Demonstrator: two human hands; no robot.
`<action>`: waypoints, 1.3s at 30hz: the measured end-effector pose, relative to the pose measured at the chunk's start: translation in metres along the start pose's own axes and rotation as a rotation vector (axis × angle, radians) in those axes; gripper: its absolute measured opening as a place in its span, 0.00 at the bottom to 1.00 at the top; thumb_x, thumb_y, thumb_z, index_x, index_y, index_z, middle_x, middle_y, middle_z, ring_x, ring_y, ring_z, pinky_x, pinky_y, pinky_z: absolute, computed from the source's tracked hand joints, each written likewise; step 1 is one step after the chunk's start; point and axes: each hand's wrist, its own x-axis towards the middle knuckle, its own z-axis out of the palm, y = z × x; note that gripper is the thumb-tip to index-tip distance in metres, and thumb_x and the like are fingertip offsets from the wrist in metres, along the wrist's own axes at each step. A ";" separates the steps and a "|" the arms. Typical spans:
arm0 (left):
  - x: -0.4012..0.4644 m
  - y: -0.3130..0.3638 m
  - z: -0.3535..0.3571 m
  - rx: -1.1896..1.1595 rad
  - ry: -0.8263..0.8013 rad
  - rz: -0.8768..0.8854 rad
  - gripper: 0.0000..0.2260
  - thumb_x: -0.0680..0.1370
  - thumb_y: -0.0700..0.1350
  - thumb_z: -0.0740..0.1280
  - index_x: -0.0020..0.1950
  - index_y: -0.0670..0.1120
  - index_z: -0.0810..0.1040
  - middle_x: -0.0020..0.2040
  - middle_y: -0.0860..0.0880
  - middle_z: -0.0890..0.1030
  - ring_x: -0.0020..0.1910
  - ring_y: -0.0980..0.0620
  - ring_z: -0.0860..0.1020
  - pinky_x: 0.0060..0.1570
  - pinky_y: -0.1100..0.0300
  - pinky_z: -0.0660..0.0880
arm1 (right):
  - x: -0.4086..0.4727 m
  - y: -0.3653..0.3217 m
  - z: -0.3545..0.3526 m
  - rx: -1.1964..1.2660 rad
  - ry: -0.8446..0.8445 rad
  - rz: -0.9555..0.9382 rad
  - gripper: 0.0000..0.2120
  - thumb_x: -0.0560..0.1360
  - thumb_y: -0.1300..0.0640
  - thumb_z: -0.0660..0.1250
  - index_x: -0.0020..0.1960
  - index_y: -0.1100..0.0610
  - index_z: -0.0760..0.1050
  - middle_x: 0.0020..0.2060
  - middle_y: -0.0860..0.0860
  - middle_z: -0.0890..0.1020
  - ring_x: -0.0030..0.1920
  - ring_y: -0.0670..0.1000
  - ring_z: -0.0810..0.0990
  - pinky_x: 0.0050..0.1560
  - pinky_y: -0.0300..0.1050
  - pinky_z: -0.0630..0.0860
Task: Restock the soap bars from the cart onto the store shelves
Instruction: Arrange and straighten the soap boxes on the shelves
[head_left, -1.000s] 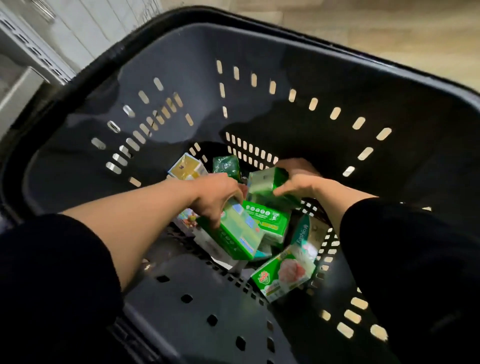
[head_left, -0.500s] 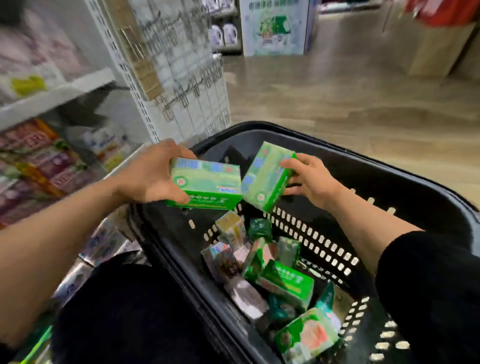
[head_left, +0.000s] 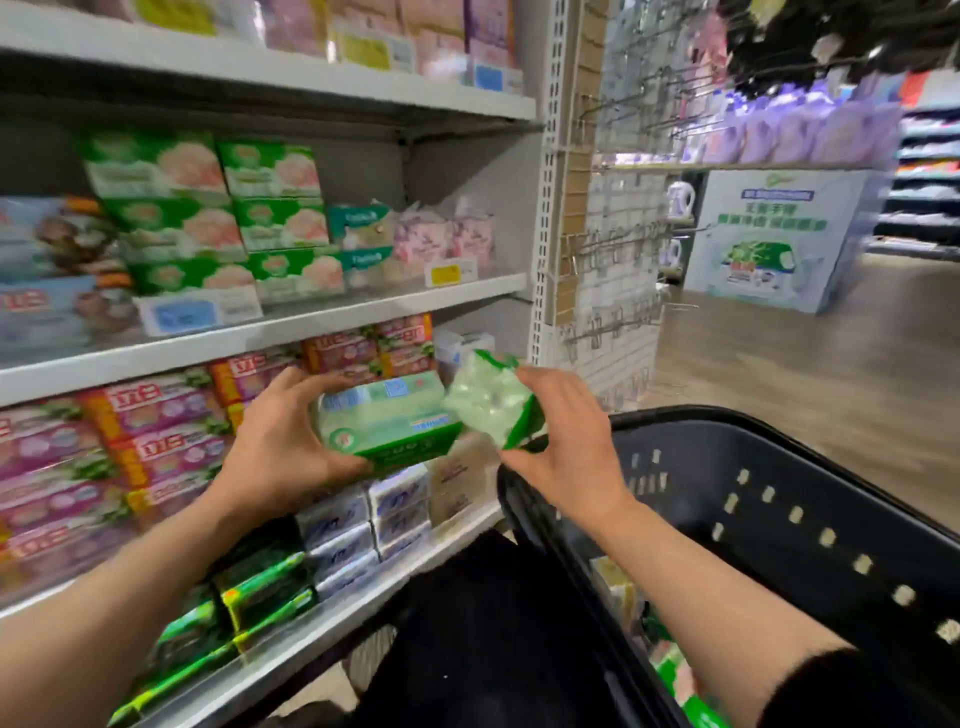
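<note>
Head view: left hand (head_left: 280, 447) grips one green soap box (head_left: 389, 421); right hand (head_left: 566, 457) grips another (head_left: 491, 397), arms outstretched.

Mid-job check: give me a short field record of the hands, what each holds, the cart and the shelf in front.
left hand: grips a green soap box, held level
right hand: grips a second green soap box, tilted
boxes: close together, in front of the shelves; contact unclear
cart: dark basket at right, more boxes inside
middle shelf: stacked green boxes at left
</note>
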 end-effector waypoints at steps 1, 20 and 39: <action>-0.012 -0.014 -0.013 0.008 0.030 -0.037 0.40 0.51 0.64 0.66 0.57 0.43 0.81 0.45 0.51 0.74 0.43 0.53 0.73 0.45 0.66 0.66 | 0.002 -0.013 0.014 0.009 -0.007 -0.069 0.37 0.57 0.61 0.81 0.62 0.61 0.68 0.57 0.59 0.78 0.60 0.56 0.71 0.62 0.41 0.64; -0.201 -0.165 -0.163 0.111 0.342 -0.515 0.38 0.50 0.60 0.72 0.58 0.47 0.80 0.51 0.52 0.75 0.49 0.54 0.74 0.49 0.60 0.71 | 0.023 -0.230 0.184 0.162 0.007 -0.631 0.42 0.55 0.58 0.80 0.65 0.62 0.66 0.61 0.57 0.74 0.62 0.57 0.72 0.61 0.60 0.73; -0.077 -0.139 -0.168 -0.016 0.547 -0.195 0.35 0.58 0.63 0.68 0.59 0.44 0.78 0.47 0.48 0.75 0.44 0.58 0.71 0.41 0.73 0.66 | 0.149 -0.175 0.141 -0.139 0.236 -0.426 0.36 0.58 0.59 0.77 0.61 0.63 0.67 0.55 0.63 0.79 0.60 0.59 0.70 0.53 0.57 0.79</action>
